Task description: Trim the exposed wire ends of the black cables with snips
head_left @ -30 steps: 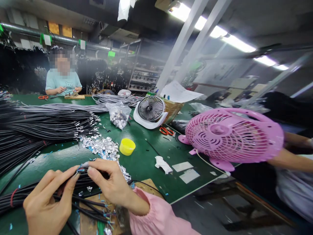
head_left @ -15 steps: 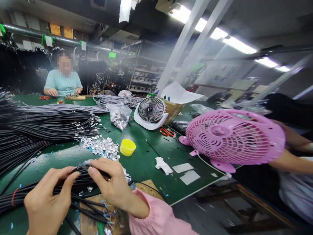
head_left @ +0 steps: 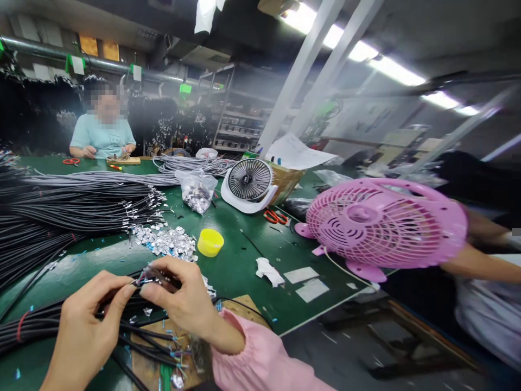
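My left hand (head_left: 95,312) pinches a black cable (head_left: 133,283) near its stripped end between thumb and fingertips. Thin coloured wires (head_left: 142,278) stick out of that end toward my right hand (head_left: 183,296). The right fingers are curled around a blurred greyish piece, which looks like foil (head_left: 159,275), just beside the wires. Under both hands lies a bundle of black cables (head_left: 40,325), tied with a red band. Several stripped cable ends (head_left: 177,353) rest over a wooden board (head_left: 148,363) below my right wrist.
Behind my hands lie a heap of foil scraps (head_left: 173,243) and a yellow cup (head_left: 210,243). More black cables (head_left: 81,209) cover the left. Further off are a bag (head_left: 197,193), a white fan (head_left: 249,182) and orange scissors (head_left: 275,217). A pink fan (head_left: 382,228) stands right. A co-worker (head_left: 103,133) sits opposite.
My right fingers have drawn slightly apart from the left ones, and coloured wires now show at the cable end where grey foil was. The co-worker's hand has shifted.
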`<control>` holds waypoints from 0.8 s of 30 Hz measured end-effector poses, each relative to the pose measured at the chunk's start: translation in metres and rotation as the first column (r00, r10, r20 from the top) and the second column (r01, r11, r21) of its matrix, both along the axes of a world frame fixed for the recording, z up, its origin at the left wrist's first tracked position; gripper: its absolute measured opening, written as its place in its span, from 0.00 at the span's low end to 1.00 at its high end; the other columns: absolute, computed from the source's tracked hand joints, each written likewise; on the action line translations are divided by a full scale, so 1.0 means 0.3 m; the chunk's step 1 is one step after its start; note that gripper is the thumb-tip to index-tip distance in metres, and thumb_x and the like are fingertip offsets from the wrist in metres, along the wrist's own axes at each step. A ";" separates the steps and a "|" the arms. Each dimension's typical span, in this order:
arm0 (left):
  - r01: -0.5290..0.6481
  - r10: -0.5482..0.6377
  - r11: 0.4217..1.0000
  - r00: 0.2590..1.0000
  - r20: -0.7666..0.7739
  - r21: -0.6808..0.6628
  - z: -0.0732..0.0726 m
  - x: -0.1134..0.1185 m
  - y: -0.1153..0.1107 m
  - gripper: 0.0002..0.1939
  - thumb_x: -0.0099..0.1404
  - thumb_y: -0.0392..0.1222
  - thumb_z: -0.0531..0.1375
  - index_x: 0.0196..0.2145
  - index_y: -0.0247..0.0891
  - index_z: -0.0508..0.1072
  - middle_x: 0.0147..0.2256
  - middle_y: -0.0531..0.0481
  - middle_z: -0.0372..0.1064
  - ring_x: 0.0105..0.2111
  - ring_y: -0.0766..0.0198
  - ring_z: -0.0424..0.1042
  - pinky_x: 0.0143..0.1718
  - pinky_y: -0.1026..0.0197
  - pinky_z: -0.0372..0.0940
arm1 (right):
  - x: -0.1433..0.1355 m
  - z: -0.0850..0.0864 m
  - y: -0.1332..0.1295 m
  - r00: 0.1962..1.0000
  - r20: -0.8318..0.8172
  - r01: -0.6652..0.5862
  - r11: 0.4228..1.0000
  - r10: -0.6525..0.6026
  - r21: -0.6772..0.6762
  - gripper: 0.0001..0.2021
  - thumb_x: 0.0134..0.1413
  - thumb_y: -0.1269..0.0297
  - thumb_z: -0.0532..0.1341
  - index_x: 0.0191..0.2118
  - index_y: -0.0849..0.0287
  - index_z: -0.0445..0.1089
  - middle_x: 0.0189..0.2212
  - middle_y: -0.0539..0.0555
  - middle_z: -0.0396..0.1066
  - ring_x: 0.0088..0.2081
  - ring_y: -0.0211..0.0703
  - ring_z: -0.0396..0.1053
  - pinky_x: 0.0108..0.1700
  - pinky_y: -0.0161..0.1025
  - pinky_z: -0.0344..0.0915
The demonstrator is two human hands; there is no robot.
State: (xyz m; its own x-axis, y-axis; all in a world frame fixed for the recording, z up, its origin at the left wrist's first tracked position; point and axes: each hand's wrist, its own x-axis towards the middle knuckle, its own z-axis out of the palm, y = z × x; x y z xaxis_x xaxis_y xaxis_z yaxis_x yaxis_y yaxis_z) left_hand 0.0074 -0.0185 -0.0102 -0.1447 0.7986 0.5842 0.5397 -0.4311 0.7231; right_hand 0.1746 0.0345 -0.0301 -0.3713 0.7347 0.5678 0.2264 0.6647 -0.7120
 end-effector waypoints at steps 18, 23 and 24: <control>-0.085 0.124 0.980 0.969 -0.216 0.179 -0.064 -0.059 0.015 0.11 0.70 0.50 0.60 0.37 0.47 0.81 0.26 0.56 0.78 0.23 0.65 0.76 0.21 0.66 0.65 | -0.065 0.066 0.074 0.988 0.007 -0.157 0.988 0.157 -0.015 0.15 0.60 0.65 0.67 0.23 0.60 0.69 0.19 0.45 0.63 0.23 0.33 0.59 0.27 0.31 0.59; -0.153 0.167 0.979 0.981 -0.101 0.134 -0.062 -0.056 0.017 0.10 0.66 0.50 0.63 0.32 0.46 0.80 0.22 0.57 0.76 0.19 0.65 0.76 0.19 0.67 0.66 | -0.091 0.060 0.099 0.985 0.072 -0.161 0.981 0.154 0.106 0.16 0.63 0.66 0.63 0.22 0.59 0.67 0.20 0.46 0.63 0.23 0.34 0.58 0.27 0.32 0.56; -0.150 0.160 0.983 0.982 -0.095 0.103 -0.052 -0.056 0.016 0.10 0.65 0.50 0.62 0.30 0.45 0.79 0.21 0.57 0.76 0.18 0.65 0.75 0.17 0.67 0.65 | -0.094 0.044 0.100 0.988 0.094 -0.138 0.965 0.120 0.222 0.15 0.63 0.67 0.61 0.23 0.59 0.67 0.21 0.48 0.64 0.24 0.35 0.58 0.27 0.33 0.56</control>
State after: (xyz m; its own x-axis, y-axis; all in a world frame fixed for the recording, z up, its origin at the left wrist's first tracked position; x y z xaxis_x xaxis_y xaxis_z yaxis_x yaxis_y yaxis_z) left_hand -0.0093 -0.0137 -0.0258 -0.1978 0.7112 0.6745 0.6748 -0.4004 0.6200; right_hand 0.1465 0.0645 -0.0168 -0.5046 0.5326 0.6795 0.1774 0.8342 -0.5221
